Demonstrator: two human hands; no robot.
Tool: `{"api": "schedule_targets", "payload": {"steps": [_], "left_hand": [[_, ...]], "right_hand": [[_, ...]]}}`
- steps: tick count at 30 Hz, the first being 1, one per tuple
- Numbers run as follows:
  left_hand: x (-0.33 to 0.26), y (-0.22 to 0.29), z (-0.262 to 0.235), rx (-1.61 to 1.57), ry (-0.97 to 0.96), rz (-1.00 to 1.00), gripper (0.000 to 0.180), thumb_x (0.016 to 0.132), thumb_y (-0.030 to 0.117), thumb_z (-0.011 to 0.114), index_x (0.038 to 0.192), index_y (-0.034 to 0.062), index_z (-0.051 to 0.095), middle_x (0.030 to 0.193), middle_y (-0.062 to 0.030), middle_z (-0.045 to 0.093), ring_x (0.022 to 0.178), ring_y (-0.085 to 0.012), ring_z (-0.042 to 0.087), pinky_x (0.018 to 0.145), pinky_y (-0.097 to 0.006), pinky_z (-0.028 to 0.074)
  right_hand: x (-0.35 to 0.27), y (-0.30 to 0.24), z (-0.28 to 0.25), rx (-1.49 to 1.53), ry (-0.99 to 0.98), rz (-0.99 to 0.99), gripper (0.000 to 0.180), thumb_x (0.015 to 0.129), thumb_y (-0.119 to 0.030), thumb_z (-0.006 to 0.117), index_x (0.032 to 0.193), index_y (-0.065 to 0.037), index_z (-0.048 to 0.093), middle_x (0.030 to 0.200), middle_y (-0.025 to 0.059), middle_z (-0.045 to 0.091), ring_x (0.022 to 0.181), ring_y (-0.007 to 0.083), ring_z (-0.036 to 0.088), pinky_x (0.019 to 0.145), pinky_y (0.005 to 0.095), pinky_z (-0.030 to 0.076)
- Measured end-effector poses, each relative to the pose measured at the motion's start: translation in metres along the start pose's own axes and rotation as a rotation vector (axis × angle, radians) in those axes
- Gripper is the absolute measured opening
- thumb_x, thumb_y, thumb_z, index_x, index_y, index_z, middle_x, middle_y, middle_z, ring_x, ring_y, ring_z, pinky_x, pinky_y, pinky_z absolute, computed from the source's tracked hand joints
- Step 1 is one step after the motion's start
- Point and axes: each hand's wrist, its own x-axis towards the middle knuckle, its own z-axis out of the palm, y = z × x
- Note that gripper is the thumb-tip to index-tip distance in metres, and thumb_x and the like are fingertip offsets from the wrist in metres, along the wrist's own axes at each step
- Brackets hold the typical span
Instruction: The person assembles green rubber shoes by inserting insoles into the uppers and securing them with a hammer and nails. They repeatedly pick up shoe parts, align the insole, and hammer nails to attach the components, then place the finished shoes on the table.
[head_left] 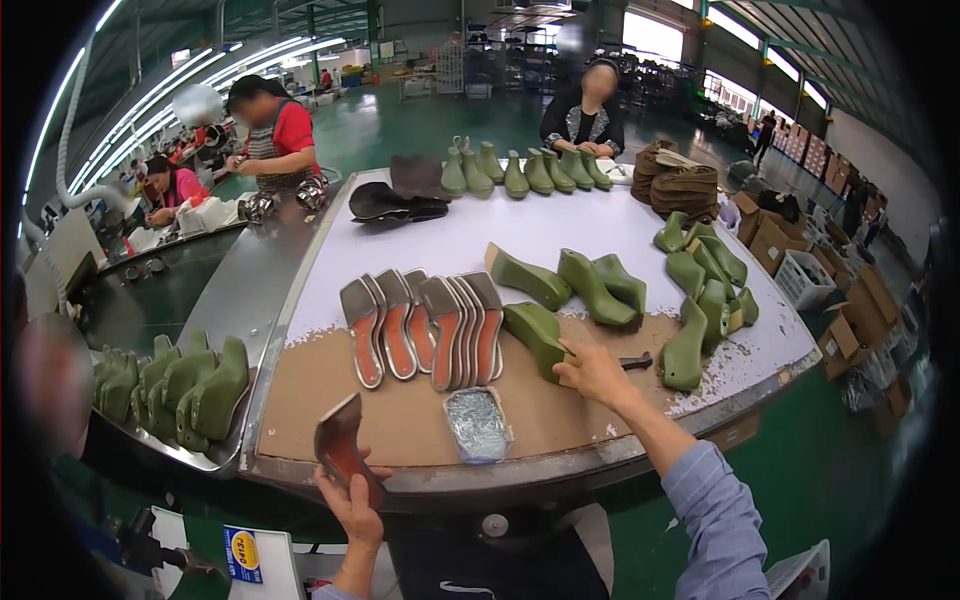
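Observation:
My left hand [352,512] is closed round a curved insole [343,447] with a reddish face and dark heel, held up at the table's front edge. My right hand [597,377] grips the near end of a green shoe last [533,332] lying on the brown board. Just right of that hand lies a dark tool [636,361], perhaps a hammer, partly hidden. Several insoles [452,330] with orange-red middles and silvery rims stand overlapped in a row left of the last. In front of them sits a small tray [478,425] of shiny bits, too small to name.
More green lasts [592,287] lie behind my right hand, with a pile [685,345] at the right. Others stand along the far edge beside dark leather pieces [400,203] and brown bundles [676,185]. A metal tray [222,445] holds lasts at left. Co-workers are opposite and left.

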Motion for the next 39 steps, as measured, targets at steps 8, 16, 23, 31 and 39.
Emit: {"api": "schedule_targets", "payload": {"steps": [8, 16, 23, 31, 39], "left_hand": [[-0.006, 0.03, 0.007, -0.227, 0.099, -0.334, 0.043, 0.108, 0.031, 0.045, 0.142, 0.005, 0.039, 0.108, -0.0162, 0.064, 0.063, -0.024, 0.065, 0.058, -0.033, 0.055], [-0.046, 0.041, -0.015, -0.177, -0.068, -0.462, 0.084, 0.1, 0.044, 0.058, 0.163, 0.0092, 0.015, 0.125, -0.0197, 0.062, 0.084, -0.0336, 0.071, 0.07, -0.045, 0.061], [-0.025, 0.043, 0.025, -0.292, -0.061, -0.525, 0.049, 0.105, 0.045, 0.044, 0.136, 0.0071, 0.044, 0.116, -0.014, 0.062, 0.079, -0.0245, 0.069, 0.073, -0.042, 0.059], [-0.05, 0.095, 0.091, -0.439, -0.607, -0.668, 0.09, 0.089, 0.069, 0.062, 0.144, 0.0011, 0.044, 0.118, -0.0205, 0.066, 0.098, -0.0288, 0.071, 0.087, -0.041, 0.059], [-0.066, 0.09, 0.048, -0.693, -0.15, -0.961, 0.067, 0.095, 0.06, 0.051, 0.128, 0.0021, 0.057, 0.106, -0.0149, 0.068, 0.088, -0.0235, 0.069, 0.079, -0.038, 0.06]], "right_hand": [[0.057, 0.139, -0.042, 0.032, 0.719, 0.656, 0.052, 0.097, -0.039, 0.065, 0.106, 0.013, 0.067, 0.106, 0.0244, 0.071, 0.085, 0.0305, 0.073, 0.069, 0.0414, 0.06], [0.074, 0.128, -0.02, 0.99, 0.575, 0.646, 0.053, 0.099, -0.02, 0.06, 0.137, 0.011, 0.041, 0.135, 0.0223, 0.049, 0.099, 0.0349, 0.068, 0.076, 0.0429, 0.067], [-0.021, -0.005, -0.111, 0.865, 0.594, -0.031, 0.032, 0.105, -0.027, 0.06, 0.117, 0.003, 0.063, 0.102, 0.0074, 0.071, 0.083, 0.0152, 0.068, 0.073, 0.0336, 0.062], [-0.099, -0.206, -0.066, 0.415, 0.029, -0.397, 0.026, 0.089, -0.011, 0.076, 0.11, -0.001, 0.065, 0.096, 0.0101, 0.07, 0.085, 0.0212, 0.07, 0.076, 0.0318, 0.055], [-0.182, -0.193, 0.012, 0.755, -0.162, 0.003, 0.098, 0.073, -0.031, 0.094, 0.141, 0.002, 0.032, 0.135, 0.02, 0.048, 0.128, 0.0306, 0.052, 0.105, 0.0451, 0.048]]}}
